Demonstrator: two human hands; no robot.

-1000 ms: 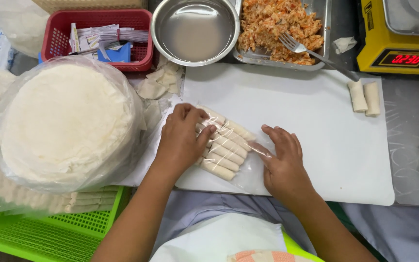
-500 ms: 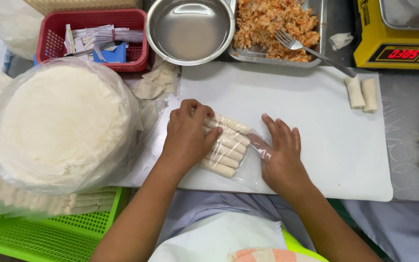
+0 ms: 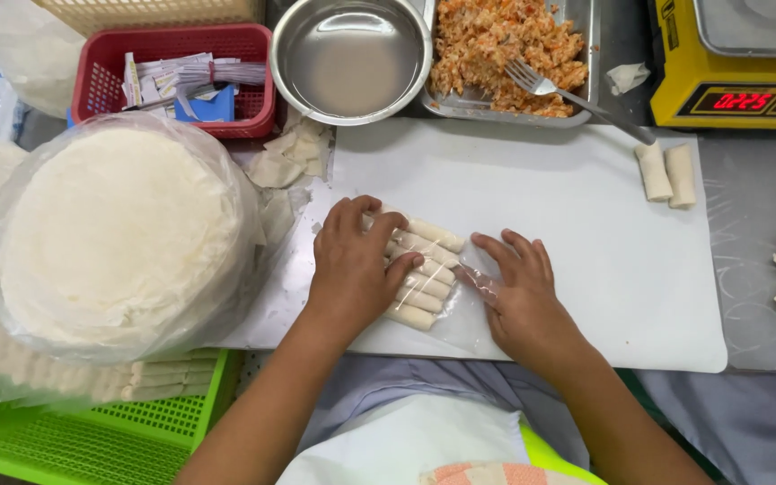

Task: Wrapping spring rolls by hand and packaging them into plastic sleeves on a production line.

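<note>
Obs.: Left hand [image 3: 352, 269] lies flat, fingers spread wide, pressing on a row of pale rolled spring rolls inside a clear plastic bag [image 3: 424, 274]. The bundle sits on the white plastic cutting board [image 3: 568, 224], toward its near edge, left of centre. Right hand [image 3: 523, 301] rests just right of the bundle, fingers extended and nearly flat on the bag's loose, twisted open end; it pins the film rather than gripping it.

Surroundings, relative to the board: two loose pale rolls [image 3: 666, 171] near its far right corner; round steel bowl [image 3: 352, 56] and steel tray of orange-flecked filling [image 3: 505, 45] with a metal fork [image 3: 568, 94] beyond its far edge; bagged stack of round white wrappers [image 3: 110, 233] to its left; yellow digital scale [image 3: 738, 63] beyond its far right corner.

Risks (judgement):
- Soft wrappers under palm pressure may flatten or split, leaking filling into the bag.
- Rolls lie slightly skewed; an uneven push could slide one over its neighbour and break the row.
- Thin film under the right fingers could slip or tear, letting the end rolls work out.
- The bundle is close to the board's near edge; a pull toward the body might drop it off the bench.
</note>
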